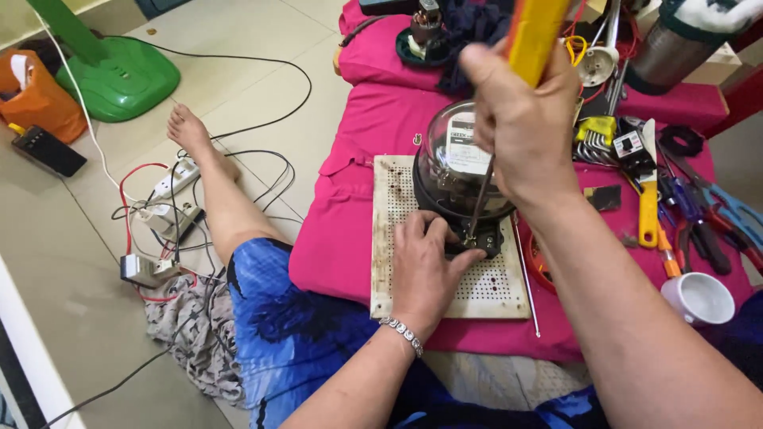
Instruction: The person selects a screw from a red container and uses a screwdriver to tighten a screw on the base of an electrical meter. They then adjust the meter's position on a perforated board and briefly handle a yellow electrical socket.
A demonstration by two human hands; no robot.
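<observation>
The right hand (520,119) grips a yellow-handled screwdriver (531,40), its tip at the electricity meter's (461,171) terminal block; the left hand's (425,262) fingers clasp the block on the perforated board (493,290).

The person's 2 arms are bare, with no sleeves showing. The left hand (425,262) carries a silver beaded chain bracelet (401,334) at the wrist; the right hand (520,119) wears nothing. A loose garment of blue fabric with dark navy and black floral blotches (294,334) covers the lap. The 1 visible foot (187,127) is bare.
</observation>
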